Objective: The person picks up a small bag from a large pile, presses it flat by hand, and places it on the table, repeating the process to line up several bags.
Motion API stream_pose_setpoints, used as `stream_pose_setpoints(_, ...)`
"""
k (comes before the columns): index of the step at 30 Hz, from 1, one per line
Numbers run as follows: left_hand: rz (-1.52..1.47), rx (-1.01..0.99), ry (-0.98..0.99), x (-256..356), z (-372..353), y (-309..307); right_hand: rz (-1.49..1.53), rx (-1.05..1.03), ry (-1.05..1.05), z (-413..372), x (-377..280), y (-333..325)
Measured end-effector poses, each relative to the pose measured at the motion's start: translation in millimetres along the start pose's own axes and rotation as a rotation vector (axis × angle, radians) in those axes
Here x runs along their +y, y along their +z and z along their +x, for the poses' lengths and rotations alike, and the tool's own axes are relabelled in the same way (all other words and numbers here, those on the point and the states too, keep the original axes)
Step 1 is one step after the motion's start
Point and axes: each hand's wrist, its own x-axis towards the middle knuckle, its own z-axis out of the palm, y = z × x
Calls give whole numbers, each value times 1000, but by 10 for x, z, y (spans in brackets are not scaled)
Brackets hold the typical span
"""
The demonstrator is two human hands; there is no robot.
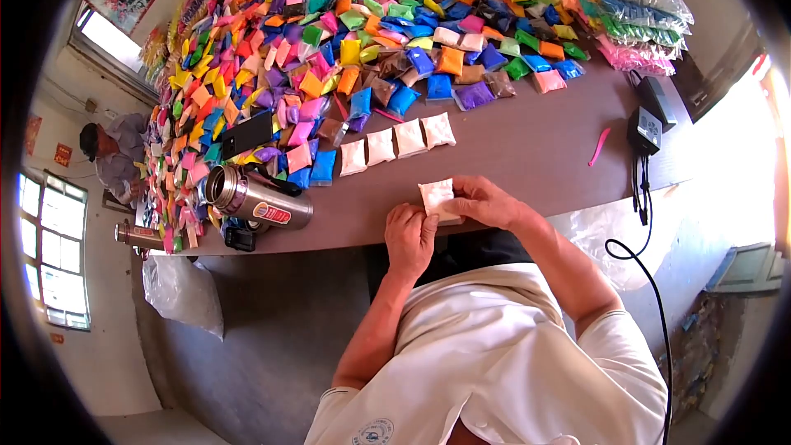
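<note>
Between my hands, just over the table's near edge, is a small pale cream-pink plastic packet (436, 195). My right hand (486, 201) grips its right side, thumb and fingers closed on it. My left hand (409, 236) is closed at its lower left corner, the thumb against the packet and the fingers curled. A row of several similar pale packets (409, 138) lies flat on the brown table (527, 140) beyond my hands. What fills the packets cannot be made out for certain.
A large heap of colourful packets (329, 58) covers the table's far and left parts. A steel flask (276, 208) lies left, near a black phone (246, 135). Bundled clear bags (638, 21), a pink strip (600, 147) and black adapters (644, 130) are right. Another person (119, 152) sits far left.
</note>
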Motion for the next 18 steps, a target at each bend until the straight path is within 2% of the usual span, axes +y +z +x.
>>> stream_pose_setpoints(2,0,2,0,-3,0,-2,-64,-77,71,-24,-186,22)
stream_pose_setpoints(9,-4,-39,-20,53,16,-35,-170,-86,129,-24,-120,2)
stream_pose_setpoints(12,6,-64,-42,40,-4,-45,-133,-60,95,-28,-151,30)
stream_pose_setpoints(14,4,-59,-53,33,-1,-35,2,-56,70,-11,-171,38)
stream_pose_setpoints(18,-8,-2,-19,45,18,-16,21,-31,46,-9,-198,59)
